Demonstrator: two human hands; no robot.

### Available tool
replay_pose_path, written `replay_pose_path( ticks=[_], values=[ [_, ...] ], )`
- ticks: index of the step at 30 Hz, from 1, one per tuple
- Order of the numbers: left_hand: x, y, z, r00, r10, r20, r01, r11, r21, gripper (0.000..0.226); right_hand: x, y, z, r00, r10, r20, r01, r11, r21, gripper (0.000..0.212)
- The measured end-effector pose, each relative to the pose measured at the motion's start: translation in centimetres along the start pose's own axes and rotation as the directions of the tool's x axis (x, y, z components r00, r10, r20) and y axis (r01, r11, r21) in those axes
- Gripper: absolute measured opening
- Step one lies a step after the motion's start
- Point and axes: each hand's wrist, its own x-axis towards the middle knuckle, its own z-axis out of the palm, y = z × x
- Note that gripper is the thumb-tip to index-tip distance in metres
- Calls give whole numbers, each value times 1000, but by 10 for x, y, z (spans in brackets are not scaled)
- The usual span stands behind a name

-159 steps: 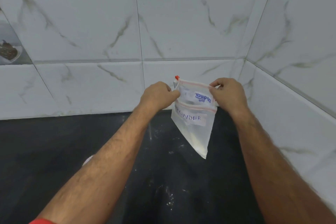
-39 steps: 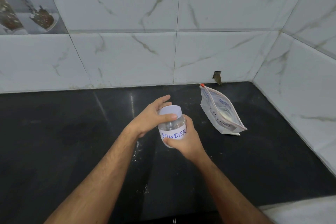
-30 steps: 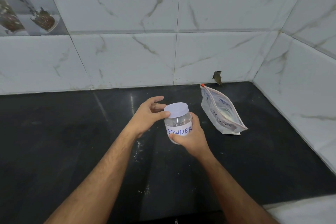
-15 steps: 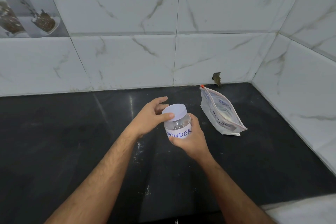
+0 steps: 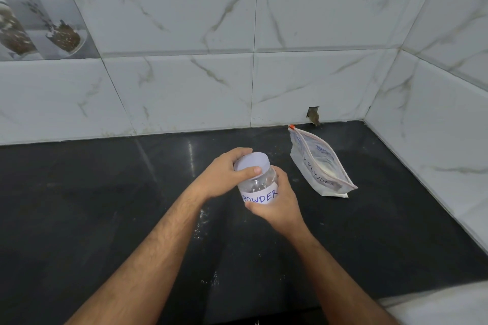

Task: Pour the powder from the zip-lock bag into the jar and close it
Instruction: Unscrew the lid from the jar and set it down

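A small clear jar (image 5: 260,187) with a white label reading POWDER is held above the black counter (image 5: 105,206). My right hand (image 5: 277,204) wraps around its body from the right and below. A pale lilac lid (image 5: 250,162) sits on top of the jar, and my left hand (image 5: 224,175) grips that lid from the left, thumb on its front rim. The zip-lock bag (image 5: 320,166) lies on the counter to the right, near the back corner, with a little white powder visible inside and an orange slider at its top end.
White marble-patterned tiled walls (image 5: 184,87) close the counter at the back and on the right. A small broken hole (image 5: 313,113) shows in the back wall above the bag. Specks of spilled powder (image 5: 202,221) lie on the counter under my left wrist.
My left hand has closed more firmly over the lid, with the thumb moved across its front. The jar has stayed in my right hand at about the same place. The bag has not moved.
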Motion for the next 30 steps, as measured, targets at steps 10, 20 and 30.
replay_pose_path(
  ticks=[10,20,30],
  values=[
    [3,7,-5,1000,-5,17,3,996,93,74,-5,2,3,1000,-2,16,2,1000,3,97],
    [0,11,-1,999,-14,34,9,991,132,56,-6,2,-1,1000,-19,-6,19,1000,9,92],
    [2,11,-9,1000,-3,-11,5,983,185,79,-5,0,1,999,-13,29,13,1000,-15,95]
  ],
)
